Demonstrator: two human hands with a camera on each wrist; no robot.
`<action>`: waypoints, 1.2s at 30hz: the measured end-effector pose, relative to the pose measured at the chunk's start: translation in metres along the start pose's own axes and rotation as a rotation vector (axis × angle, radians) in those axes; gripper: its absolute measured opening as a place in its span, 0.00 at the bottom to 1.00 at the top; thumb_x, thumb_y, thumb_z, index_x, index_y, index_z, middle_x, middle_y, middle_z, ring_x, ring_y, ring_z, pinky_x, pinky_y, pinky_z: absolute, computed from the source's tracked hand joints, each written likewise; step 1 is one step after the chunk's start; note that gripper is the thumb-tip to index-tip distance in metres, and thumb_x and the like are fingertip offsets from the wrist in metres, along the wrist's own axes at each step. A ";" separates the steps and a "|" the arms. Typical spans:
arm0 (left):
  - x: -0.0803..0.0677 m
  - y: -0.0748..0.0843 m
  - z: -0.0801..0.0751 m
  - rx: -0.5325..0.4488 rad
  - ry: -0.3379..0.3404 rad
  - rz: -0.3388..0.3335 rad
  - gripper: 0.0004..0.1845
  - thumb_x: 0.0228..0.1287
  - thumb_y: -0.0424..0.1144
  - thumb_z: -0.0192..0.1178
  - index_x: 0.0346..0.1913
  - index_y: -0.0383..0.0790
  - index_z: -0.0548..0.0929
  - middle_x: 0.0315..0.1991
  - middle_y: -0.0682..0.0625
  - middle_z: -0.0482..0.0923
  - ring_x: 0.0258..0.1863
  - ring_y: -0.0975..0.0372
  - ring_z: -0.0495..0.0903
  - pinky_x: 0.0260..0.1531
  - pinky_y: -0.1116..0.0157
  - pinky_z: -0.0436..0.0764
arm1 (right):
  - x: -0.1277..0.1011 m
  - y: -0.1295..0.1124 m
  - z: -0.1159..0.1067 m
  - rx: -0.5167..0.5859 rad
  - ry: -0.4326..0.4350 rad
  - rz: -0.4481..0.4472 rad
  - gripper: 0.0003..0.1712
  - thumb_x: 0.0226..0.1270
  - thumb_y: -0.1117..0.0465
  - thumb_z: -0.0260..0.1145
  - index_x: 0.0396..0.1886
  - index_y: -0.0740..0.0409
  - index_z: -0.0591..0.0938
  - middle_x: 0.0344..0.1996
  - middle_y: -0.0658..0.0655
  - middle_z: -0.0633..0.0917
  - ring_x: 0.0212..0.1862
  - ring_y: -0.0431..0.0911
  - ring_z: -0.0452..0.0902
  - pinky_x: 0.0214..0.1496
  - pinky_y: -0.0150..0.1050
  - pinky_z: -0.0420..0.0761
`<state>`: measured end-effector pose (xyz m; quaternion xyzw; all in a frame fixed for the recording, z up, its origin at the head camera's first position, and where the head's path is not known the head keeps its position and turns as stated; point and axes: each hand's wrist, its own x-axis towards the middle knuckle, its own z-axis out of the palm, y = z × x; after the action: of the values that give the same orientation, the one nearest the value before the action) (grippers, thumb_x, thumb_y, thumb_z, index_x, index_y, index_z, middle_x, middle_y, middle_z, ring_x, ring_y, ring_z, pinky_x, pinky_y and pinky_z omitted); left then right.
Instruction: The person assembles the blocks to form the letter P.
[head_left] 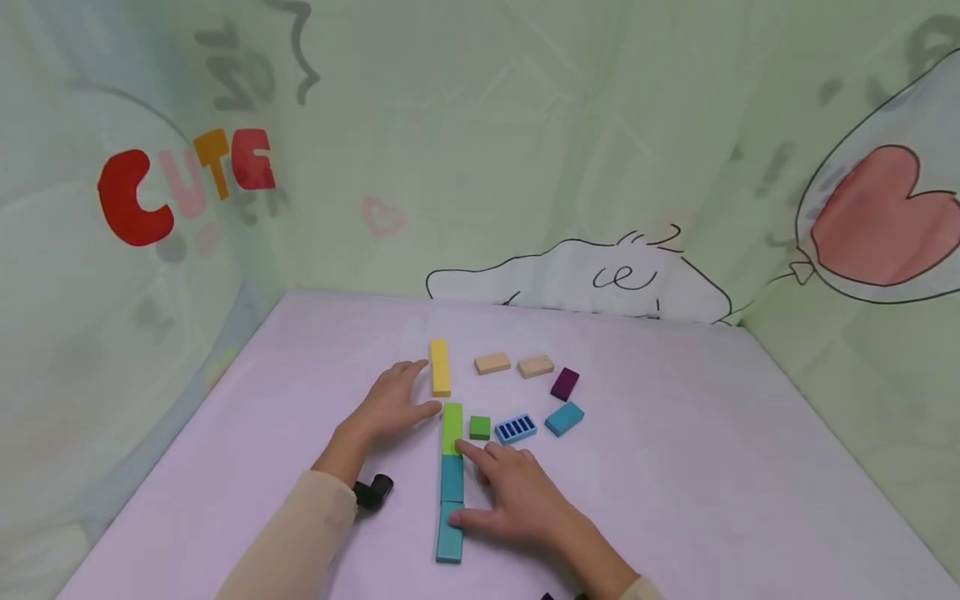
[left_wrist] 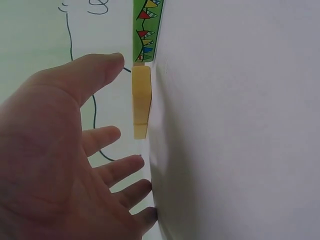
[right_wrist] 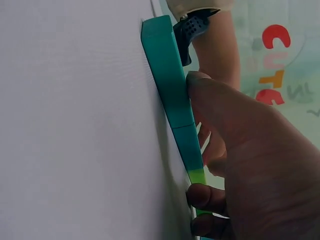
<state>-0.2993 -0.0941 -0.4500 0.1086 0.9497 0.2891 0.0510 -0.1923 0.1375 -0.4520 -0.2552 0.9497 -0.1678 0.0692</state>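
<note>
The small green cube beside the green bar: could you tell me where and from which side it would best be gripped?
Probably from above, pinching the small green cube across its near and far faces. The green bar lies close on one side and the blue striped block on the other, leaving little finger room there; the right hand is nearest.

**Matt blocks on soft cloth**

We see painted blocks that look like wood: the teal blocks (head_left: 451,508), the lime block (head_left: 452,427) and the yellow blocks (head_left: 440,367) have a smooth, matt finish. The two tan blocks (head_left: 492,362) look like bare wood. The surface (head_left: 675,467) is covered in smooth pale-lilac cloth; the printed backdrop (head_left: 525,167) looks like thin fabric.
</note>
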 end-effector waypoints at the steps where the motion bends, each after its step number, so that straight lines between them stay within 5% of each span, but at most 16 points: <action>1: 0.001 0.001 0.000 0.005 0.001 0.000 0.45 0.67 0.56 0.65 0.81 0.44 0.60 0.79 0.38 0.61 0.79 0.43 0.60 0.76 0.43 0.63 | 0.001 0.000 -0.001 -0.002 -0.004 0.000 0.53 0.57 0.21 0.65 0.78 0.41 0.69 0.37 0.40 0.75 0.42 0.38 0.69 0.51 0.44 0.74; 18: 0.012 0.003 0.007 0.104 -0.018 -0.007 0.42 0.69 0.56 0.64 0.80 0.44 0.63 0.79 0.38 0.60 0.80 0.45 0.56 0.80 0.39 0.51 | 0.003 0.000 0.002 0.016 -0.040 0.002 0.51 0.57 0.22 0.66 0.77 0.39 0.71 0.35 0.41 0.74 0.40 0.38 0.68 0.48 0.41 0.72; 27: 0.010 0.008 0.005 0.136 -0.012 -0.010 0.39 0.71 0.53 0.63 0.79 0.43 0.64 0.79 0.37 0.60 0.80 0.43 0.57 0.79 0.39 0.53 | 0.002 -0.001 0.001 0.008 -0.044 0.010 0.51 0.57 0.22 0.66 0.77 0.38 0.71 0.44 0.43 0.80 0.44 0.39 0.70 0.56 0.47 0.77; 36: 0.011 0.011 0.004 0.187 0.014 0.043 0.32 0.73 0.49 0.63 0.77 0.47 0.70 0.77 0.38 0.63 0.77 0.41 0.61 0.76 0.38 0.60 | 0.002 0.001 0.000 0.004 -0.035 0.004 0.51 0.57 0.22 0.66 0.77 0.38 0.71 0.39 0.41 0.77 0.42 0.38 0.69 0.52 0.44 0.75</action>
<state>-0.3077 -0.0809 -0.4473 0.1313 0.9703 0.2012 0.0277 -0.1949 0.1369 -0.4522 -0.2558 0.9486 -0.1651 0.0866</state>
